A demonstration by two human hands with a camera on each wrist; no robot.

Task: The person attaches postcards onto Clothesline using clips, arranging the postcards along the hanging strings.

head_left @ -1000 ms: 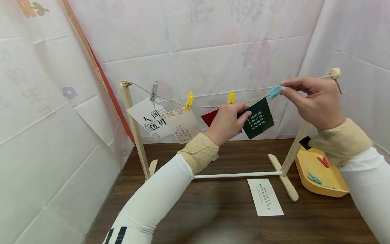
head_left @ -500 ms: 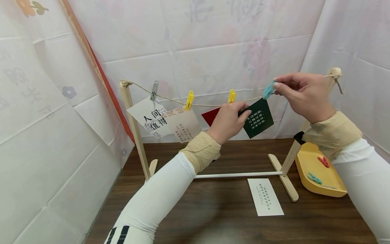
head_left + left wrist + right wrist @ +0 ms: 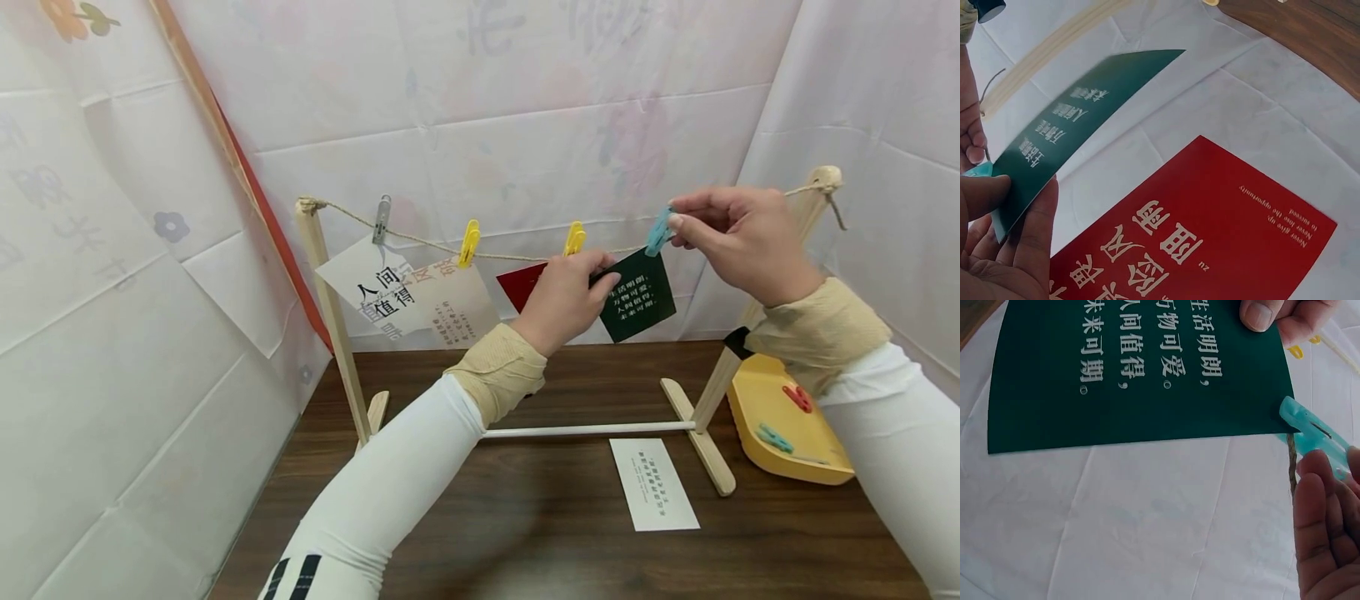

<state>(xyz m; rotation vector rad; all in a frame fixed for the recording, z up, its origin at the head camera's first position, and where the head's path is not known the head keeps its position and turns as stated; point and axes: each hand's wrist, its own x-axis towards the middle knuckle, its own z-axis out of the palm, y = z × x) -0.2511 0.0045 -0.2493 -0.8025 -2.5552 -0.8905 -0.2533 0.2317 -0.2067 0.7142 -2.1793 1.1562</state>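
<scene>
A dark green card (image 3: 637, 304) with white writing is held up at the twine line (image 3: 498, 257). My left hand (image 3: 562, 296) pinches its left part between thumb and fingers, as the left wrist view also shows. With thumb and fingertips my right hand (image 3: 742, 237) grips a light blue clothespin (image 3: 660, 231). In the right wrist view the clothespin's tip overlaps the card's corner, where the twine emerges from behind the card. Just left of the green card hangs a red card (image 3: 1210, 219), partly hidden by my left hand in the head view, below a yellow clothespin (image 3: 574, 238).
On the left, a grey clothespin (image 3: 382, 219) and another yellow one hold pale cards (image 3: 457, 304). A wooden stand (image 3: 330, 325) carries the twine. A white card (image 3: 654, 485) lies on the table (image 3: 480, 533); a yellow tray (image 3: 795, 468) with clothespins stands at right.
My right hand has shifted left and slightly down, and the blue clothespin has swung from slanted to steeper, its tip now over the green card's upper corner. My left hand has hardly moved.
</scene>
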